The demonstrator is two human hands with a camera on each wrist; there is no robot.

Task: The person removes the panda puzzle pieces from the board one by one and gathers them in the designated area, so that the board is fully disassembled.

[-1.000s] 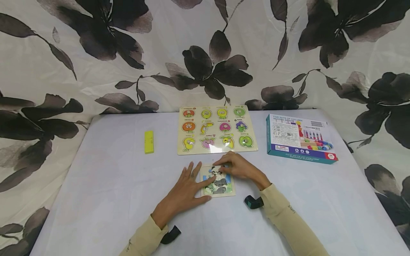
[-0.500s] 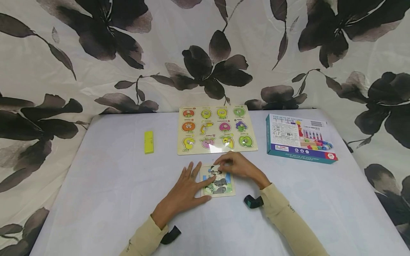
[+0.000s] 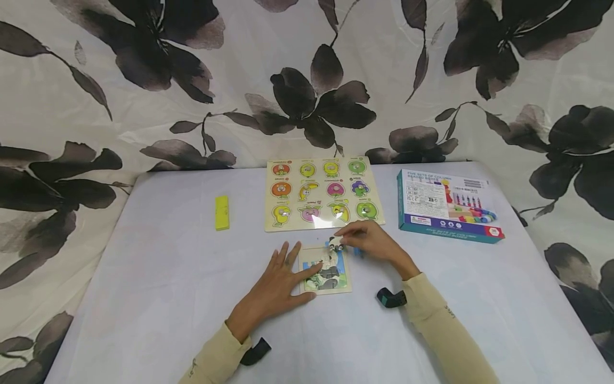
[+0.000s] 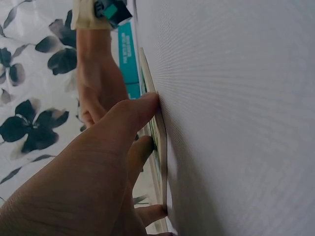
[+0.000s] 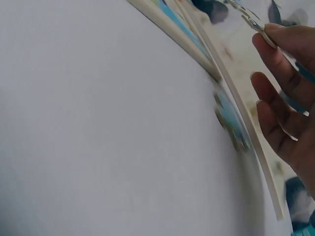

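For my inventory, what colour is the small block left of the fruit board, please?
Yellow small rectangular block; head view.

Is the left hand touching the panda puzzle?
Touching. The left wrist view shows the left hand with fingertips pressed on the edge of the panda puzzle; the head view agrees.

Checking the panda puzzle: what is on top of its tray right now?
The left hand rests on the panda puzzle; its fingers cover the left edge. The right hand pinches one piece above it.

Surface [image 3: 168,277] pale lavender-white. Backdrop cloth [image 3: 192,64] cream, black-brown flowers. Block [image 3: 222,213] yellow. Box [image 3: 448,207] teal, white panel. Fruit board [image 3: 322,194] cream, multicoloured pieces. Sleeves [image 3: 446,336] pale yellow.
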